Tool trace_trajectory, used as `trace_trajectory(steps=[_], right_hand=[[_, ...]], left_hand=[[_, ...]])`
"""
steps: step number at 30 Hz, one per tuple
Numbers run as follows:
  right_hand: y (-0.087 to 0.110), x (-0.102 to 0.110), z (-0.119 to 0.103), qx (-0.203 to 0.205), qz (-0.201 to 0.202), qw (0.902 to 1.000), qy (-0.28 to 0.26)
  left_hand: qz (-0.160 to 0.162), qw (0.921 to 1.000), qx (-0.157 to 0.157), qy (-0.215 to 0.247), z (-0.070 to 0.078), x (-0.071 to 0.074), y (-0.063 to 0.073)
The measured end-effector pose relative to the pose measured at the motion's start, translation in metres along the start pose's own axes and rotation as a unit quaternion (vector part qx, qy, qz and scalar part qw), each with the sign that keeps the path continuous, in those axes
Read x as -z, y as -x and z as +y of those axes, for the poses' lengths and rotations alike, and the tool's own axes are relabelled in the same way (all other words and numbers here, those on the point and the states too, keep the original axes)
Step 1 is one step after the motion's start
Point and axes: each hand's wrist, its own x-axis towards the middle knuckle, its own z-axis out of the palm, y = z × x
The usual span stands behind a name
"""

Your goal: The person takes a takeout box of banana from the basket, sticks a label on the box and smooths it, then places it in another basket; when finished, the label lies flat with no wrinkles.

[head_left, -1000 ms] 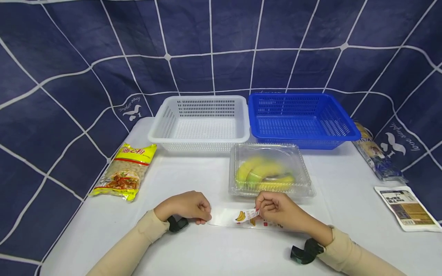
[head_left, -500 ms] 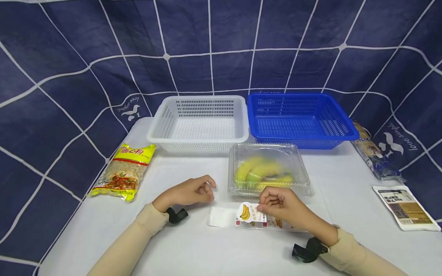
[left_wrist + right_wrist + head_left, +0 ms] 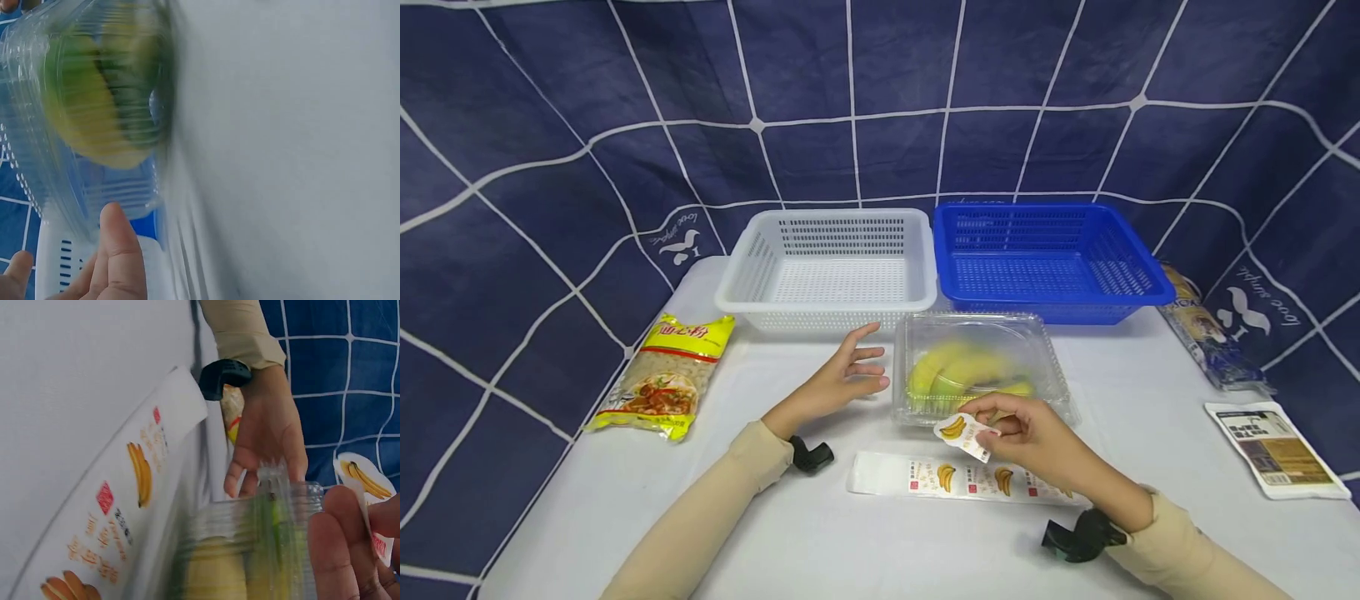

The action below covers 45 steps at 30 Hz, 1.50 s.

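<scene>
Between thumb and fingers, my right hand [image 3: 1026, 433] pinches a banana sticker [image 3: 964, 435] just above the front edge of a clear plastic clamshell box [image 3: 1056, 367]. Yellow-green bananas [image 3: 955, 371] lie inside that lidded box. My left hand [image 3: 831, 383] is spread with fingers apart, left of the box and holding nothing; in the left wrist view its fingertips [image 3: 115, 222] are close to the box's side. A strip of banana stickers [image 3: 925, 477] lies on the table in front of the box, its left end bare white backing.
Behind the box stand a white basket [image 3: 842, 318] and a blue basket [image 3: 1052, 312], side by side. A yellow food bag [image 3: 666, 379] lies at left. On the right are a long plastic package [image 3: 1213, 333] and a white-edged packet [image 3: 1277, 450].
The sticker has come away from the strip and risen toward the box in my right hand. My left hand has left the strip's end, opened, and moved up beside the box.
</scene>
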Motion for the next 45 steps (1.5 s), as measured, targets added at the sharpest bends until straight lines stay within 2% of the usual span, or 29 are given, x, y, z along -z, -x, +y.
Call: trace_trajectory(steps=[3,8,18,27,33,38,45], right_hand=[[0.0,0.003,-0.003,0.01,0.003,0.9998,0.015],[-0.001,0.009,-0.006,0.022,0.001,0.9992,0.032],[-0.008,0.021,-0.014,0.027,0.022,0.9966,0.074],[-0.018,0.034,-0.016,0.015,0.039,0.9975,0.056],[-0.027,0.044,-0.019,0.016,0.064,0.9953,0.07],[-0.04,0.053,-0.017,-0.015,0.08,0.9942,0.071],[-0.058,0.063,-0.009,-0.06,0.102,0.9912,0.06]], left_hand=[[0.006,0.9997,-0.007,0.023,0.0,-0.004,-0.007],[-0.004,0.9989,-0.019,0.043,0.0,-0.008,-0.016],[-0.02,0.9995,-0.006,0.023,0.007,-0.013,-0.026],[-0.022,0.9997,-0.008,0.006,0.013,-0.017,-0.033],[-0.019,0.9998,-0.005,0.009,0.012,-0.018,-0.034],[-0.015,0.9998,-0.006,0.01,0.011,-0.018,-0.034],[-0.021,0.9995,-0.024,0.003,0.008,-0.018,-0.035]])
